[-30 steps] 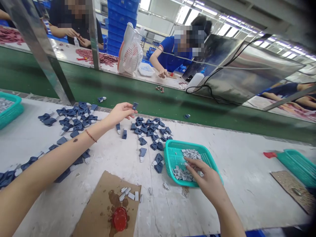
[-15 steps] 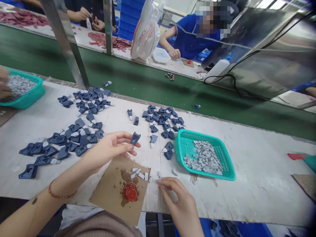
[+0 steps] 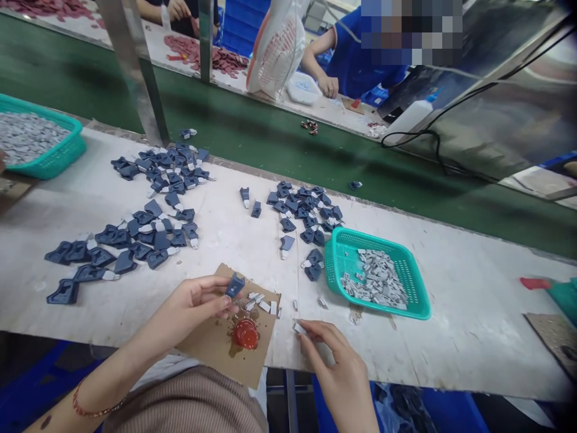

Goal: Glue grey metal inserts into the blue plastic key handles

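Right now we seem to be between gathering the parts and fitting them: each hand has one, and the two are apart. Our left hand (image 3: pixel 192 307) is partly closed, thumb and fingertips pinching a small dark-blue plastic piece with a notched end (image 3: pixel 235 285) above the far left part of the brown cardboard sheet (image 3: pixel 255 368). Our right hand (image 3: pixel 340 370) is nearly shut at thumb and forefinger on a little light-grey block (image 3: pixel 299 328), just off the cardboard's right side, near the counter's near edge.

On the cardboard, between our hands, sits the round red dish (image 3: pixel 246 334), with wet brown stains around it and a few loose grey blocks (image 3: pixel 264 306) on its far side. To the right, the teal perforated plastic basket (image 3: pixel 421 308) holds many more such blocks. Farther off on the white counter (image 3: pixel 473 300) lie dark-blue pieces in loose groups, many with grey tips, so the pairing looks well under way.

As we judge it, the next move calls for a light pinch and a matching turn of both parts, so that the grey end meets the blue piece squarely. If the dish holds something wet, the block may want a small dab first, without smearing our fingers; we cannot tell whether it is wetted.
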Demonstrator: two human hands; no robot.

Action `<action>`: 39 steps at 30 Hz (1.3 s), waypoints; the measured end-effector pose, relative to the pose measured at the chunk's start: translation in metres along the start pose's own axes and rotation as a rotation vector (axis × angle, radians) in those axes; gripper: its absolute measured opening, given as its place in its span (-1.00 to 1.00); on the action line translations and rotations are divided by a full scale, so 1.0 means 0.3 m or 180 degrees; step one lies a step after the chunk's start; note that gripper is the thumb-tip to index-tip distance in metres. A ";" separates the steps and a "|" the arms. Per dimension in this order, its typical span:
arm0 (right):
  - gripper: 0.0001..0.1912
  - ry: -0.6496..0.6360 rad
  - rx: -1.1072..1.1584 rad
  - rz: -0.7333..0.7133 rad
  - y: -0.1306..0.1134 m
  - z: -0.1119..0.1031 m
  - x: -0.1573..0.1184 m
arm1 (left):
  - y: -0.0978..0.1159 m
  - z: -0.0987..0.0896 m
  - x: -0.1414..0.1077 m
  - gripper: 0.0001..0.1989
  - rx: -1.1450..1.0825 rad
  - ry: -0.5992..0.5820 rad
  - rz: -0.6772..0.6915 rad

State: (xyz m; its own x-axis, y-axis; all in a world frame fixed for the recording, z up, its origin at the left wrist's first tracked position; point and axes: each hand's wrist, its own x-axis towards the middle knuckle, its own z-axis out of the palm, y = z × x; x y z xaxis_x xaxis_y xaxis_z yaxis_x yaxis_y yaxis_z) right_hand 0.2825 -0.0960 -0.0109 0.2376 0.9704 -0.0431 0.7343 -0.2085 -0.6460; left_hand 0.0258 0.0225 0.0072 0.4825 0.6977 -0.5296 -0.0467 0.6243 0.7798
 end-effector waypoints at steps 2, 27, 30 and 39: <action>-0.78 0.0016 -0.0154 -0.0159 0.011 0.007 -0.002 | 0.000 -0.002 -0.010 -0.66 0.0044 -0.0035 -0.0057; -0.82 -0.1381 -0.0006 -0.1283 -0.270 0.028 0.085 | -0.051 -0.056 -0.055 -0.70 0.0106 0.0169 0.0491; -0.83 -0.1441 -0.0044 -0.1223 -0.274 0.029 0.091 | -0.042 -0.054 -0.062 -0.71 0.0127 0.0079 0.0335; -0.83 -0.1495 -0.0043 -0.1062 -0.288 0.027 0.097 | -0.073 -0.046 -0.054 -0.77 0.0370 0.0038 0.0382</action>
State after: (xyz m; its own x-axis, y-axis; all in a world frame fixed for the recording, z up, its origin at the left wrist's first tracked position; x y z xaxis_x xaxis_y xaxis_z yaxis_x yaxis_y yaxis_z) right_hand 0.2207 -0.0488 0.0374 -0.3138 0.9333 -0.1743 0.7298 0.1196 -0.6731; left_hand 0.0068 0.0023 -0.0059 0.4692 0.7693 -0.4337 -0.0014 0.4917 0.8707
